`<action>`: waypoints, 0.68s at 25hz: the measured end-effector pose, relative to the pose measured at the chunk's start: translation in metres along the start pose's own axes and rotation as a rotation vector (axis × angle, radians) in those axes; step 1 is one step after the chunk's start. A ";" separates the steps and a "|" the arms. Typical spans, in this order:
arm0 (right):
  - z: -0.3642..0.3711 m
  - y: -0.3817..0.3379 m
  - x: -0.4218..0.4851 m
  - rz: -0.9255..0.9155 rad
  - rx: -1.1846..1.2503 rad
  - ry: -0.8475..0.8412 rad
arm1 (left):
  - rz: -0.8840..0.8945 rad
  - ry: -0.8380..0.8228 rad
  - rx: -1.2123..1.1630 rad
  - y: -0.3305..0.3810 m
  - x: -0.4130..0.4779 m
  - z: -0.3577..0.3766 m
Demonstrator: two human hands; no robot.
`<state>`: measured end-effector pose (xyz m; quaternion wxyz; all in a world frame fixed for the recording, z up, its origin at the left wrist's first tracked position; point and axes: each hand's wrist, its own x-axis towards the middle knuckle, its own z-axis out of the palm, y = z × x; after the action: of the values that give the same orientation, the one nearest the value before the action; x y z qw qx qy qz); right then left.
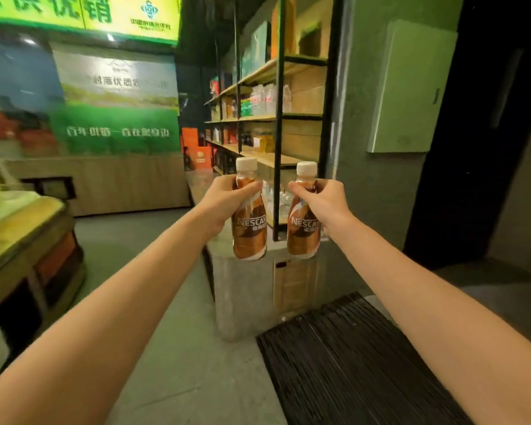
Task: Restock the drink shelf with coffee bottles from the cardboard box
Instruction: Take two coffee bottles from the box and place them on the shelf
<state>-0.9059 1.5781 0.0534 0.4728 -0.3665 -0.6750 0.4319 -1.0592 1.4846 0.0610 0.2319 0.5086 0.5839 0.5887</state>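
Holding of stock noted: left coffee bottle (pixel 249 222) was gripped round its neck and shoulder by the left hand (pixel 224 200), and the right coffee bottle (pixel 303 228) the same way by the right hand (pixel 322 200). Each hand was clamped on its own bottle, fingers wrapped. Both bottles were upright, capped, labels toward the camera, side by side but apart, in the air in front of the near end of the drink shelf (pixel 278 133) and on none of its boards. The cardboard box was not in view.

Step in hand, as judged: carry to the shelf and set down. To do it well, the bottles should be brought round the shelf's end post, not into it. Each should then be lowered base-first onto a free stretch of board, one at a time, label out. A neck grip lets the base swing, so slow placement seemed wise.

Count: coffee bottles, two; hands, two, both occupied; shelf boards made out, at least three. Below the shelf: one grey plinth (pixel 246 289). In front of the shelf: one dark floor mat (pixel 359 357). Well to the shelf's left: one counter (pixel 22 234).
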 end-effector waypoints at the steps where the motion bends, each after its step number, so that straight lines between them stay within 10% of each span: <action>1: 0.033 -0.002 0.012 0.011 0.027 -0.018 | -0.004 0.013 0.012 -0.009 0.011 -0.028; 17: 0.414 0.022 0.272 -0.015 0.108 -0.198 | -0.102 0.224 0.030 -0.172 0.262 -0.324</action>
<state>-1.3763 1.7340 0.0458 0.4261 -0.2908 -0.6971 0.4980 -1.4943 1.6018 0.0526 0.1872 0.4124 0.6402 0.6205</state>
